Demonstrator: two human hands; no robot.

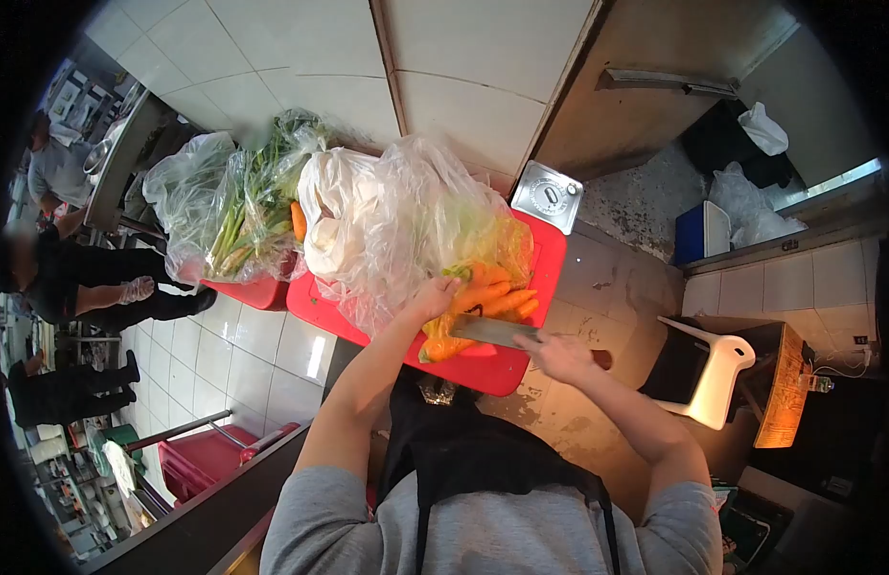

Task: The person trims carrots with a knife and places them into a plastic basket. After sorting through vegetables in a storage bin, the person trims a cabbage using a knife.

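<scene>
My right hand (pixel 564 358) is wrapped round the dark handle of a wide-bladed knife (pixel 492 331). Its blade points left across a pile of carrots (pixel 507 303) at the front of a red surface (pixel 492 372). My left hand (pixel 433 299) is closed at the stem end of a carrot (pixel 481 274), just behind the blade; the fingertips are partly hidden. Nearest me, another carrot (pixel 446 347) lies under the blade. Behind the carrots spreads a clear plastic bag (pixel 415 206) with more orange and green showing through.
To the left, a second red container (pixel 257 290) carries bagged green onions (pixel 235 225). A metal lid (pixel 548 196) lies beyond the right edge. A white chair (pixel 722 374) stands at right. Several people (pixel 66 278) are on the tiled floor at far left, near a red stool (pixel 205 460).
</scene>
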